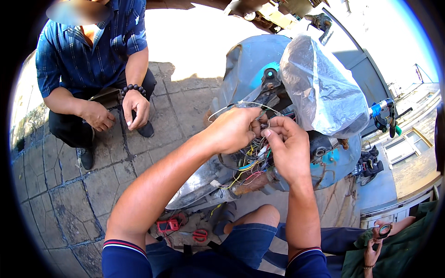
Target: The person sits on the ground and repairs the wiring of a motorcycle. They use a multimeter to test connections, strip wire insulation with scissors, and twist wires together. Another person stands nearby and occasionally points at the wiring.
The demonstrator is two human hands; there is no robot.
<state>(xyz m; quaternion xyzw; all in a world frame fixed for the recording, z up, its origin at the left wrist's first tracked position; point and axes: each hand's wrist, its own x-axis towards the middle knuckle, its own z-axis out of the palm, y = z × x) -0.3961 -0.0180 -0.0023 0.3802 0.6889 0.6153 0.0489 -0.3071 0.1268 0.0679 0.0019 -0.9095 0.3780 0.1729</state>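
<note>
My left hand [235, 130] and my right hand [291, 147] meet over an opened motorbike-like vehicle, fingers pinched together. Between the fingertips runs a thin wire; its exact ends are hidden by my fingers. A pale wire [222, 109] loops out to the left behind my left hand. Just under both hands spreads a tangled wiring harness [250, 167] of yellow, blue, red, green and grey leads. A small white connector [215, 184] dangles at its lower left. Beside my right hand bulges a part wrapped in clear plastic [320, 88], by blue body panels [241, 60].
On the ground below lie a red meter-like device [168, 225] and red-handled scissors [200, 235]. A person in a checked shirt [92, 69] squats at left on paving [74, 208]. At lower right another person holds a roll of tape [384, 230]. Handlebar levers [391, 116] stick out right.
</note>
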